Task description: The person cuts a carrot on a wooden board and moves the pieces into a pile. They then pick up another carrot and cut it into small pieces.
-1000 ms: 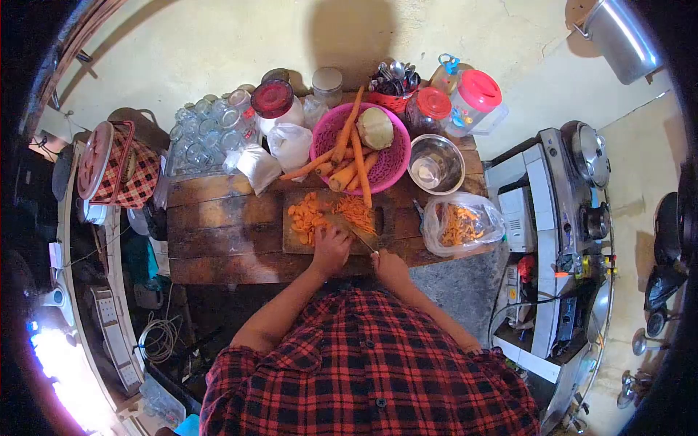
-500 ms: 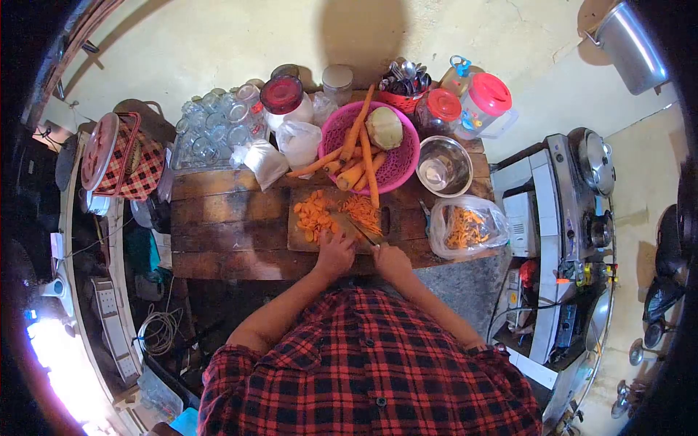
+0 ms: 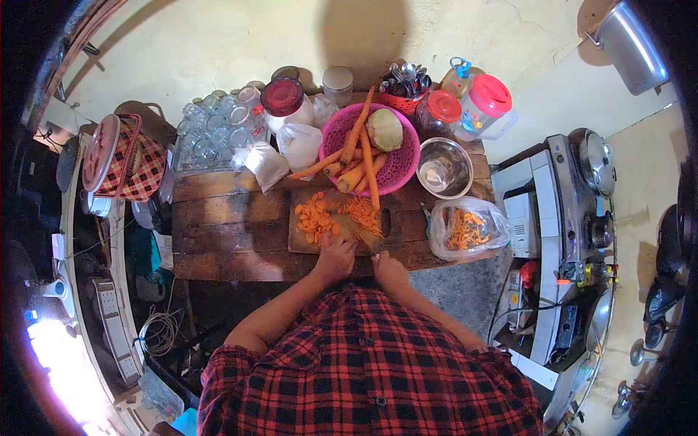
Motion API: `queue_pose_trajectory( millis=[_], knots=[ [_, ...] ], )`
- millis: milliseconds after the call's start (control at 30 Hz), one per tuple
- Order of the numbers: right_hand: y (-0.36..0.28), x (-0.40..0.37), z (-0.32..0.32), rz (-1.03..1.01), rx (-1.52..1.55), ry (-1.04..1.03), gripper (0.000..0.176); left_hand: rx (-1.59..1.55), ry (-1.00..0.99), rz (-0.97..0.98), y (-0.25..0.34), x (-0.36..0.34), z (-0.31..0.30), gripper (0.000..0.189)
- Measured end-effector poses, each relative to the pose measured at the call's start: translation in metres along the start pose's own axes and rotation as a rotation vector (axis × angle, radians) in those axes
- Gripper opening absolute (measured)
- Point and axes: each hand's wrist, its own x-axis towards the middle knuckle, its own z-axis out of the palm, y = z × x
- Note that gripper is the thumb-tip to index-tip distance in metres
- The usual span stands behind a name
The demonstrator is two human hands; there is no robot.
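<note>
Within the right hand's grip [image 3: 390,270], fingers closed around its handle, is a knife [image 3: 370,247]; its blade is thin and blurred, but its long axis slants away from the body and leftward, the tip over the cutting board [image 3: 298,244]. Just left of that grip, the left hand [image 3: 337,261] rests on the board's near edge, fingers curled downward; whether they pinch a piece, I cannot tell.

Ahead and left of the right grip, orange slices [image 3: 314,217] lie in a loose pile, flat and not yet in strips. Straight beyond the blade sits a heap of fine carrot strips [image 3: 360,209]. Off to the grip's right, a clear plastic bag [image 3: 438,243] holds more cut carrot [image 3: 465,228]. So a fair share looks cut, while the slices and the whole carrots [image 3: 351,179] in the pink basket [image 3: 414,156], farther beyond the grip, remain. One long carrot [image 3: 371,171] there hangs over the basket's near rim, its long axis running almost straight toward the body, its near end above the board.
</note>
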Motion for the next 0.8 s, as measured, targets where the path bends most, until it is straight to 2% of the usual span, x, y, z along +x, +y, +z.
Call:
queue_pose_trajectory(
  millis=[133, 200, 267, 367, 433, 500, 533, 700, 800],
  knots=[
    [-0.008, 0.014, 0.005, -0.018, 0.05, 0.022, 0.038, 0.017, -0.013, 0.029, -0.003, -0.004, 0.005, 0.036],
    [-0.011, 0.022, -0.005, -0.124, 0.0, 0.028, 0.036, 0.006, -0.051, 0.035, -0.004, -0.007, 0.008, 0.037],
    [-0.006, 0.013, -0.005, -0.106, -0.01, 0.009, 0.035, 0.062, -0.12, 0.04, -0.005, -0.012, 0.012, 0.049],
    [-0.001, 0.004, 0.006, -0.049, 0.004, -0.001, 0.035, 0.04, -0.213, -0.004, -0.002, -0.009, 0.004, 0.054],
    [-0.003, 0.008, 0.01, -0.016, 0.031, 0.008, 0.035, 0.044, -0.192, -0.005, -0.002, -0.011, 0.006, 0.055],
    [-0.008, 0.021, 0.007, -0.155, 0.043, -0.001, 0.035, 0.051, -0.172, -0.006, -0.001, -0.013, 0.007, 0.055],
    [-0.009, 0.019, 0.004, -0.155, 0.045, 0.0, 0.035, 0.065, -0.209, -0.031, -0.001, -0.013, 0.008, 0.054],
    [-0.005, 0.003, 0.005, 0.018, 0.002, -0.074, 0.035, 0.039, -0.273, -0.077, -0.002, -0.008, 0.002, 0.052],
    [-0.011, 0.017, 0.014, -0.02, 0.048, -0.023, 0.036, 0.035, -0.256, -0.067, 0.003, -0.007, -0.004, 0.051]
  ],
)
